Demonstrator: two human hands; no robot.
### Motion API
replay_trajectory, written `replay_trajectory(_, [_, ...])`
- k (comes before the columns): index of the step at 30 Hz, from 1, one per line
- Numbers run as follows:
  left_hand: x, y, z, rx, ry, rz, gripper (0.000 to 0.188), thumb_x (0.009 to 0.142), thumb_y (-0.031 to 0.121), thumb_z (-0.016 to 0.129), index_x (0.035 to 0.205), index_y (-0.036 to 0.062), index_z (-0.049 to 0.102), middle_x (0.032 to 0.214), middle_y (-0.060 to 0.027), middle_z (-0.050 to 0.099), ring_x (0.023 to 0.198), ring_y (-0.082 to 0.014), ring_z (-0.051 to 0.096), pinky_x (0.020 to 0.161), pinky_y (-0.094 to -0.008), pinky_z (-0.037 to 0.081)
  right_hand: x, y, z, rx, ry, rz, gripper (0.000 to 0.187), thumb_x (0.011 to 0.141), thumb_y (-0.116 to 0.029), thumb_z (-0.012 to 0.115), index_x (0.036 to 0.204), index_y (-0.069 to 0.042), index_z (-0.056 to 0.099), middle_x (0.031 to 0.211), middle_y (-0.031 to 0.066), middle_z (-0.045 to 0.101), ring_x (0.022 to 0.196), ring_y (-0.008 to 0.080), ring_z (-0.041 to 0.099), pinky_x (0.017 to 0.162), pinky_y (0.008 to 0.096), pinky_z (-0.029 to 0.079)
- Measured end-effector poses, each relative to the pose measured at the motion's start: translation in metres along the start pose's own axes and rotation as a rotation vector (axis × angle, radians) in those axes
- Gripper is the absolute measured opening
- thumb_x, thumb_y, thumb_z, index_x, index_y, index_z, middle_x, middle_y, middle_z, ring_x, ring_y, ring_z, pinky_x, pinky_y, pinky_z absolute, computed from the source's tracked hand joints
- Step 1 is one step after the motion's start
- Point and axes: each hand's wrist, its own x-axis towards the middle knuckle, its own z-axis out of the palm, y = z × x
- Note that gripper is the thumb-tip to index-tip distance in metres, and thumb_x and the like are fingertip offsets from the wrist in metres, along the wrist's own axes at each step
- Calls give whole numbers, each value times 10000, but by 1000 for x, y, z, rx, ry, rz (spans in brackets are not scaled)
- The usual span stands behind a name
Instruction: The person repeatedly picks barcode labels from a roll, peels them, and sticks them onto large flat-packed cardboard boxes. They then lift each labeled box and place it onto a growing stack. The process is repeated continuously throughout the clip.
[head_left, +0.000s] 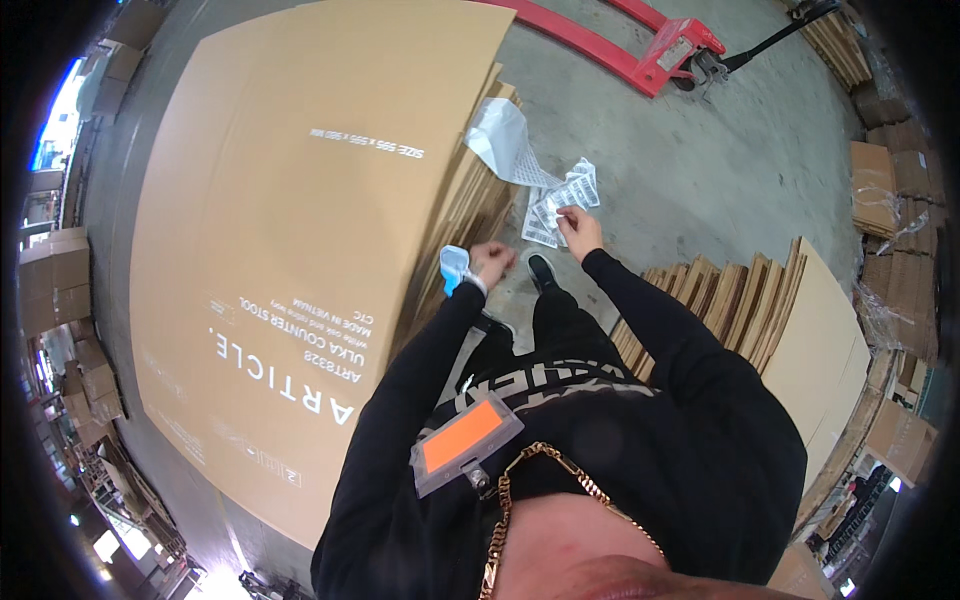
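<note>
My right hand pinches the lower end of a strip of white barcode labels. The strip hangs bent and folded in front of me over the floor. It runs up into a pale, curled length of sheet beside the edge of the cardboard stack at left. My left hand is held close to that stack's side, its fingers curled together and slightly blurred; whatever they hold, if anything, does not show. At the left wrist are a white band and a blue-and-white piece.
A tall stack of flat cardboard with white print stands at my left. More upright cardboard sheets lean at my right. Beyond on the concrete floor is a red pallet jack. Bundled cardboard lines the far right, with boxes at far left.
</note>
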Motion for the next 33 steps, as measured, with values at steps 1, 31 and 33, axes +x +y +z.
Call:
replay_trajectory(1, [22,6,17,-126,58,-105,178,914,196,651,962,26,669,789,-31,679,680,-110,622,574,-271,498,11,9,0,72,34,19,180,850,-151,667,983,-29,681,885,127,705,812,223,690,742,330,528])
replay_trajectory(31, [152,20,82,-462,749,-101,153,900,121,672,870,-29,671,825,-80,694,696,-142,637,642,-273,520,113,25,40,76,-120,-177,141,809,-133,708,912,-37,707,919,113,692,844,308,656,753,370,514])
replay_trajectory(33, [152,23,83,-403,760,-106,160,895,121,678,880,-39,674,838,-84,699,696,-142,634,647,-275,518,116,25,38,48,-128,-203,128,806,-124,701,899,-37,700,898,112,689,837,313,654,742,377,511])
